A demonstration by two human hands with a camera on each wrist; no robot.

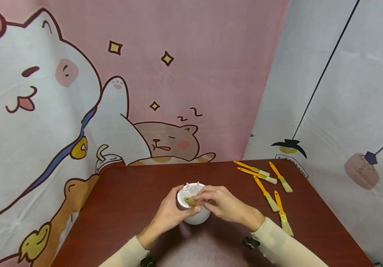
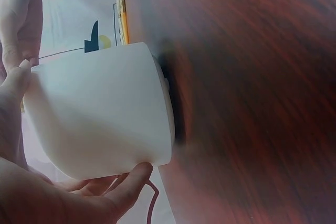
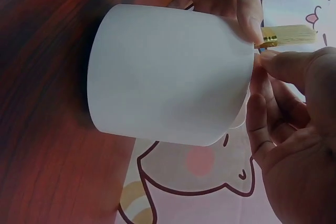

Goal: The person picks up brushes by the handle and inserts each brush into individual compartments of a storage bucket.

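Note:
A white rounded container (image 1: 196, 218) with two small ear-like points on its rim stands upright on the table. My left hand (image 1: 171, 209) grips it round the side, its thumb along the near side by the rim. At its opening a flat paintbrush (image 3: 289, 35) shows pale bristles and a gold ferrule above the rim. My right hand (image 1: 223, 202) pinches this paintbrush just under the ferrule, fingertips at the rim; the lower handle is hidden. Up close in the left wrist view, the container's smooth wall (image 2: 100, 114) lies between the left fingers (image 2: 128, 190) and thumb.
Several yellow-handled paintbrushes (image 1: 266, 194) lie on the right side of the dark red-brown table (image 1: 121, 207). Behind the table hangs a pink cloth (image 1: 211, 74) with cartoon animals; a pale cloth (image 1: 345, 96) hangs along the right.

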